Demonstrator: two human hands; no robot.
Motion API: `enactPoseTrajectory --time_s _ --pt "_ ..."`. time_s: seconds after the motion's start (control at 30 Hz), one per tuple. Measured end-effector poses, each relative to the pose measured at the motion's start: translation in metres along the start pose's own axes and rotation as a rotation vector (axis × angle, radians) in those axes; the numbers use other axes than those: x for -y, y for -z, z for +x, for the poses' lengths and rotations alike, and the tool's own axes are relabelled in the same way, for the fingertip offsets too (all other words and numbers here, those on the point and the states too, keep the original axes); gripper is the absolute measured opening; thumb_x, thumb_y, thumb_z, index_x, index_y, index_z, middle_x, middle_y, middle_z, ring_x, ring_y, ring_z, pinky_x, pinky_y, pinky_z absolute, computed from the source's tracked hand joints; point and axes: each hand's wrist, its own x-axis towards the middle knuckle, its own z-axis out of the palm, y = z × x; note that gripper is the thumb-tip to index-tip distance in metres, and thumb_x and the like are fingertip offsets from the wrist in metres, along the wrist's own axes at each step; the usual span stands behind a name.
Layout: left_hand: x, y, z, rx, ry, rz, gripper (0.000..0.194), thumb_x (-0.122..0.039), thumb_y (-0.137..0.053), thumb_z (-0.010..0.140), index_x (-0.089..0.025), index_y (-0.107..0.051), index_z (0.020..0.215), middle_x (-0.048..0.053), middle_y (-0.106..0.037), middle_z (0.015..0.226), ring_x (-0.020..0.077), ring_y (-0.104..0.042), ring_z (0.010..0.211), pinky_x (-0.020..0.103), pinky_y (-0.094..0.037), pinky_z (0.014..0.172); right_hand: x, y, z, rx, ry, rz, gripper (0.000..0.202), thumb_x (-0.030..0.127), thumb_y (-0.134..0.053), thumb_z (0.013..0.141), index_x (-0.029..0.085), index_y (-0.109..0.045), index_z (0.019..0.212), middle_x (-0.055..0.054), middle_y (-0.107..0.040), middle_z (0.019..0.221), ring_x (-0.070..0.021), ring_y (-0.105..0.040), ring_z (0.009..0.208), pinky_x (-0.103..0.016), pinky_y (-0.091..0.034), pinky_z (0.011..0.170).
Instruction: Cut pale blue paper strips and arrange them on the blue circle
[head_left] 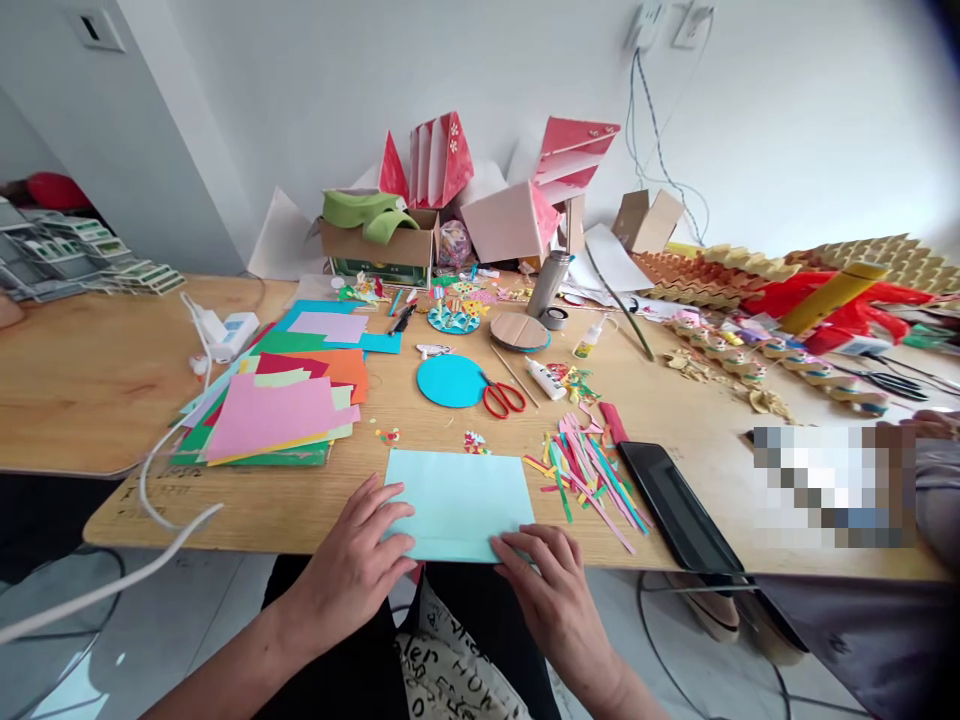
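A light blue sheet of paper (457,495) lies on the wooden table at the near edge, in front of me. A narrow strip with a crease line runs along its near side. My left hand (367,540) rests with spread fingers on the left end of the sheet. At the near right corner, my right hand (544,575) has bent fingers closed on the paper's edge; its thumb is mostly hidden. Just beyond the sheet are small red and white paper scraps (475,442). A blue disc (450,381) and red-handled scissors (504,398) lie farther off.
Stacked coloured paper (270,410) lies left, beside a white cable (150,480). Cut paper strips (589,465) and a black phone-like tablet (679,505) are right. Behind stand a glue bottle (546,379), a thermos (550,285) and a cardboard box (379,245). Another person's sleeve (936,490) shows far right.
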Motion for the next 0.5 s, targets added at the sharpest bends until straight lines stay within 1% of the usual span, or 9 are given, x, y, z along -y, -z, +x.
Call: enactPoseTrajectory --time_s 0.03,0.13,0.27,0.37,0.43,0.5 --pt "0.001 -0.001 0.001 0.000 0.005 -0.015 0.004 -0.021 -0.066 0.084 -0.020 -0.065 0.081 0.004 -0.068 0.104 0.0261 -0.053 0.121 0.053 -0.036 0.112 -0.001 0.001 0.001 -0.007 0.004 0.011 0.022 0.014 -0.056 0.094 0.020 -0.065 0.113 -0.005 -0.069 0.101 -0.0237 -0.054 0.097 -0.040 -0.042 0.084" --pt "0.003 -0.002 0.003 0.007 0.014 -0.038 0.010 -0.028 -0.072 0.080 -0.021 -0.066 0.081 0.004 -0.068 0.102 0.0272 -0.054 0.119 0.052 -0.038 0.111 -0.002 0.003 0.004 -0.021 0.023 0.023 0.020 0.014 -0.055 0.094 0.020 -0.066 0.109 -0.005 -0.070 0.098 -0.0234 -0.055 0.096 -0.040 -0.043 0.083" --pt "0.003 0.003 0.011 0.002 0.010 -0.022 0.016 -0.031 -0.075 0.076 -0.021 -0.067 0.085 0.004 -0.069 0.102 0.0281 -0.056 0.117 0.052 -0.041 0.109 -0.003 0.006 0.007 -0.021 0.060 -0.006 0.022 0.013 -0.054 0.093 0.021 -0.067 0.109 -0.006 -0.070 0.098 -0.0237 -0.057 0.096 -0.040 -0.043 0.084" --pt "0.004 0.009 0.023 -0.031 -0.040 -0.007 0.026 -0.035 -0.077 0.074 -0.020 -0.069 0.093 0.006 -0.070 0.101 0.0289 -0.057 0.114 0.052 -0.043 0.107 -0.007 0.010 0.013 -0.038 0.076 -0.039 0.027 0.008 -0.050 0.093 0.020 -0.067 0.110 -0.007 -0.070 0.099 -0.0235 -0.057 0.097 -0.040 -0.043 0.085" --pt "0.005 0.012 0.033 -0.049 -0.071 0.018 0.027 -0.035 -0.077 0.074 -0.018 -0.069 0.095 0.007 -0.070 0.101 0.0287 -0.057 0.113 0.052 -0.043 0.107 -0.012 0.013 0.021 -0.065 0.093 -0.068 0.030 0.006 -0.048 0.091 0.020 -0.067 0.110 -0.007 -0.069 0.100 -0.0237 -0.057 0.099 -0.041 -0.042 0.088" --pt "0.007 0.014 0.047 -0.072 -0.103 0.051 0.024 -0.031 -0.075 0.076 -0.017 -0.070 0.094 0.008 -0.070 0.101 0.0287 -0.057 0.113 0.052 -0.043 0.107 -0.020 0.016 0.034 -0.090 0.111 -0.097 0.033 0.005 -0.048 0.091 0.022 -0.066 0.112 -0.007 -0.069 0.102 -0.0246 -0.056 0.102 -0.043 -0.041 0.091"
